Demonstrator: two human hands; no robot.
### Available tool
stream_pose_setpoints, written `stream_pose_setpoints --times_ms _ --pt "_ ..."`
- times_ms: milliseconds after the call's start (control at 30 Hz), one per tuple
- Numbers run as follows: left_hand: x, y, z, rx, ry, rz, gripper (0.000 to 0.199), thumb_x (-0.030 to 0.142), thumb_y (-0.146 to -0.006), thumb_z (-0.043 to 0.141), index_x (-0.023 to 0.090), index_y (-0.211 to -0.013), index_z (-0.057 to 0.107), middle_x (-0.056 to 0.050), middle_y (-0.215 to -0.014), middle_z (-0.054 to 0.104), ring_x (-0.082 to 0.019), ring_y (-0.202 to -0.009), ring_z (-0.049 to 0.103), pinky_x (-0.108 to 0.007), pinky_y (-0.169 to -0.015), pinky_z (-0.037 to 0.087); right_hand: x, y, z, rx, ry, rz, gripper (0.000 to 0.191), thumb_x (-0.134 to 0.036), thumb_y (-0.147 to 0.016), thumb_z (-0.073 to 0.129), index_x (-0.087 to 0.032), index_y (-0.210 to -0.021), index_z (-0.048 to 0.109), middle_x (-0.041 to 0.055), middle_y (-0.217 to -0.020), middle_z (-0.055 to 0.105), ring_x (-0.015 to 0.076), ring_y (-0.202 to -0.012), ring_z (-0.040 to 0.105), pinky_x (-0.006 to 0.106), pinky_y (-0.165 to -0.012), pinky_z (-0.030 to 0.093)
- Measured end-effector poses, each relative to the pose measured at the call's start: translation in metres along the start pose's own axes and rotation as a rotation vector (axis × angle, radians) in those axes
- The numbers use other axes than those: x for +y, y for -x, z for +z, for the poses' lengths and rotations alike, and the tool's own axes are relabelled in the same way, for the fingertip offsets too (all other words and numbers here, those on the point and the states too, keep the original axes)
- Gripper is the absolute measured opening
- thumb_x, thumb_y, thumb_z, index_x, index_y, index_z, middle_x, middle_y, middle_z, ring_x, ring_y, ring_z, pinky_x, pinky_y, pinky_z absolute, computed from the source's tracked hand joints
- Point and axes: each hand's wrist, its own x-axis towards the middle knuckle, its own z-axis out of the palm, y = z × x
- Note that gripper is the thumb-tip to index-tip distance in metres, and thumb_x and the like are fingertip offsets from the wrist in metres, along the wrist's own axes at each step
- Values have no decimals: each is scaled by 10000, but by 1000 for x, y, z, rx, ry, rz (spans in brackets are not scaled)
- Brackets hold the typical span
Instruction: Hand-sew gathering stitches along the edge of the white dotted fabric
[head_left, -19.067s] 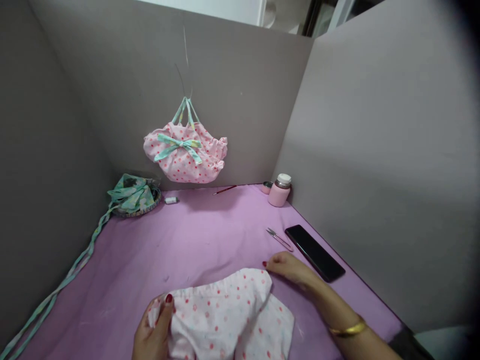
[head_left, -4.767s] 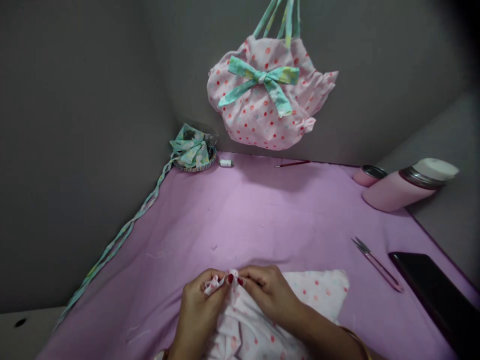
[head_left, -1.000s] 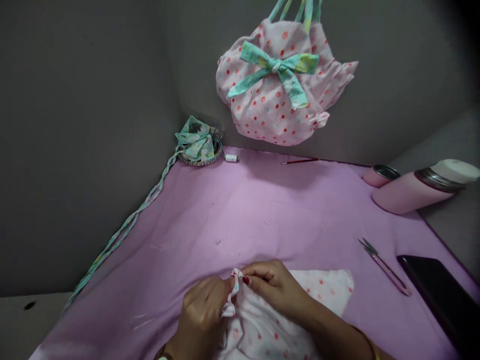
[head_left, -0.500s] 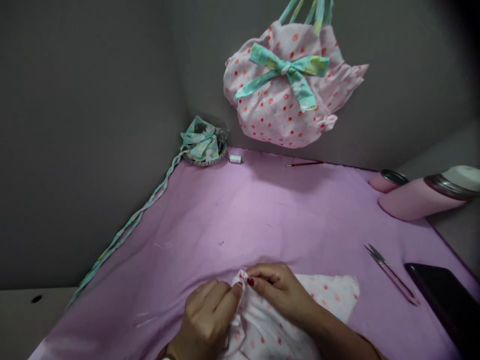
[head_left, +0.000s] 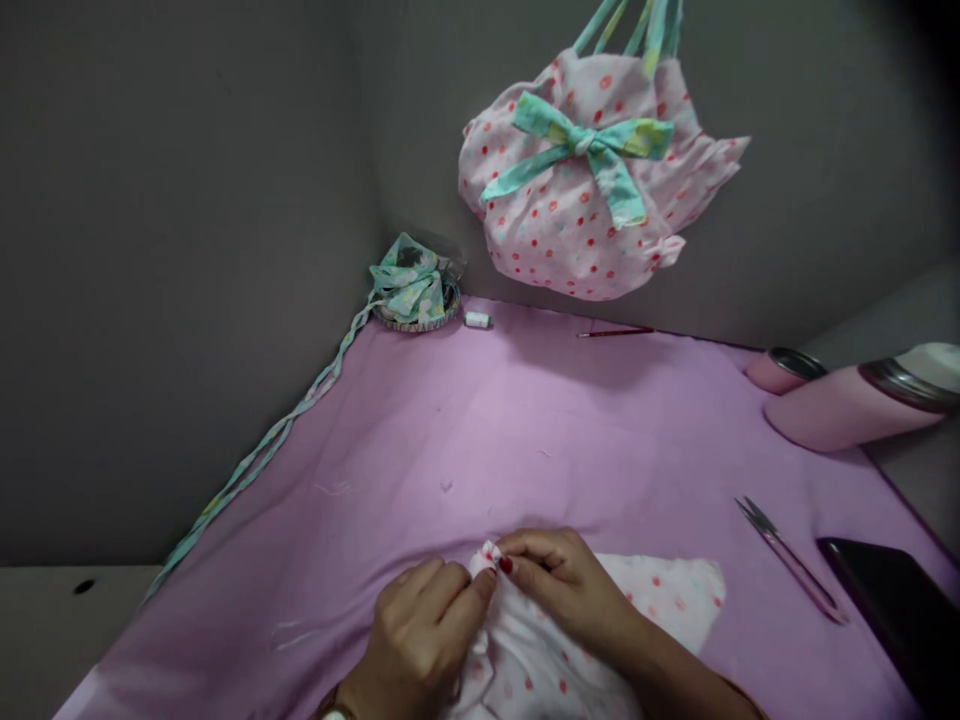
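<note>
A white cloth with red and pink dots (head_left: 664, 590) lies bunched at the near edge of the table. My left hand (head_left: 424, 630) is closed round a gathered fold of it. Thumb and forefinger of my right hand (head_left: 562, 580) pinch the same fold at its tip, right beside the left thumb. Whether a needle or thread sits between the right fingertips is too small to make out. Part of the cloth is hidden under both hands and the right forearm.
Thread snips (head_left: 791, 560) and a black phone (head_left: 885, 600) lie at right on the purple tablecloth (head_left: 525, 400). Behind them stand a pink bottle (head_left: 840, 410) and a pink cup (head_left: 780, 372). A thread spool (head_left: 478, 320) lies near a basket (head_left: 420, 325). A dotted bag (head_left: 555, 230) hangs above.
The view has shifted slightly, so everything sits a little farther right. Both hands keep hold of the cloth fold, and its tip between them has changed shape slightly.
</note>
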Motion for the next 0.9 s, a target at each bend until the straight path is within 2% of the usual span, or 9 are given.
stream_pose_setpoints --times_ms 33,100,200,300,367,467,600,700,900 --pt "-1 2 0 -2 38 -31 226 126 -861 392 116 -939 604 -39 -556 603 -167 -473 537 -261 -431 383 0 0 0 7 4 2 199 -249 -849 541 -207 -946 710 44 -787 707 155 -731 638 246 -668 483" --pt "-3 4 1 -7 123 -178 230 123 -841 446 119 -1034 570 -68 -688 665 -176 -584 599 -269 -524 445 0 0 0 20 14 7 200 -248 -845 542 -205 -942 712 44 -781 707 158 -728 639 247 -662 482" --pt "-7 3 2 -87 296 -544 261 128 -787 533 157 -1042 585 -84 -896 694 -182 -761 635 -270 -672 473 1 1 0 25 19 17 208 -247 -847 534 -202 -947 711 43 -783 710 150 -709 637 235 -639 476" --pt "-11 -4 2 -202 601 -868 120 182 -781 537 176 -819 651 -28 -740 675 -152 -672 602 -231 -609 448 1 1 1 23 13 26 211 -247 -843 534 -192 -942 713 45 -771 713 139 -673 629 221 -607 470" --pt "-12 -9 3 -213 795 -1027 141 244 -773 551 160 -696 634 3 -605 600 -124 -565 533 -211 -527 401 1 0 1 22 -2 34 212 -249 -843 537 -188 -943 713 45 -776 713 136 -675 628 217 -609 472" --pt "-13 -14 2 -207 1004 -1211 195 323 -731 605 141 -661 602 34 -545 510 -93 -496 442 -200 -474 337 0 0 0 11 -13 28 212 -238 -847 535 -186 -946 715 44 -780 714 129 -671 627 208 -611 473" --pt "-12 -17 0 -194 1200 -1321 203 329 -711 631 135 -683 579 25 -589 516 -91 -522 449 -208 -506 350 -2 0 -1 -29 -35 8 220 -214 -850 529 -192 -970 711 38 -782 714 125 -687 631 204 -628 477" --pt "-13 -17 -2 -185 1255 -1333 198 316 -703 641 134 -678 567 25 -587 509 -89 -519 447 -210 -510 346 -1 0 -2 -49 -64 4 231 -197 -852 524 -205 -1001 700 35 -813 714 127 -728 636 208 -659 482" --pt "-17 -14 -1 -239 1262 -1308 250 370 -706 644 143 -659 551 42 -561 480 -82 -498 415 -203 -487 322 0 1 -3 -69 -73 18 231 -220 -855 532 -216 -1021 692 37 -830 713 132 -754 640 217 -680 490"
